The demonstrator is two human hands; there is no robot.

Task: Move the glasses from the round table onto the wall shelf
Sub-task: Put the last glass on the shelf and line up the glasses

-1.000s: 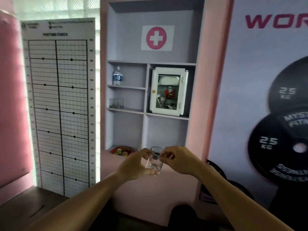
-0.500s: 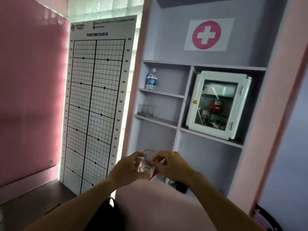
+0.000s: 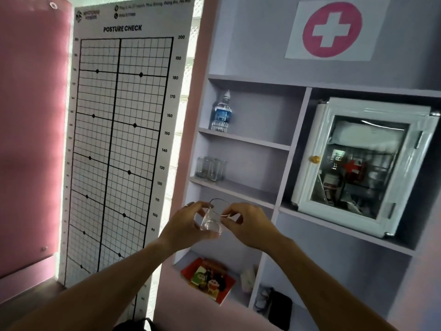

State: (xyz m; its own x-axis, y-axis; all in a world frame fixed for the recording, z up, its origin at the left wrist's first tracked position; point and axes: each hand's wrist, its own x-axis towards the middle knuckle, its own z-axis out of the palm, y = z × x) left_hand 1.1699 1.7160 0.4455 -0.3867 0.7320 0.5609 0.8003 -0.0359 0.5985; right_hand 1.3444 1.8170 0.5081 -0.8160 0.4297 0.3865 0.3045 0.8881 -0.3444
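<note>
One clear, empty drinking glass (image 3: 212, 218) is held in the air, tilted, between both hands: the left hand (image 3: 185, 226) is closed on its left side, the right hand (image 3: 245, 225) pinches its rim and right side. The glass is held in front of the pale lilac wall shelf unit (image 3: 238, 187), below the ledge on which a cluster of clear glasses (image 3: 211, 168) stands at the left end. One plastic water bottle with a blue label (image 3: 222, 113) is kept on the ledge above that cluster. One white glass-fronted first-aid cabinet (image 3: 358, 163) is set in the compartment right of the cluster. One tall white posture-check chart (image 3: 119, 139) is placed left of the shelf unit.
</note>
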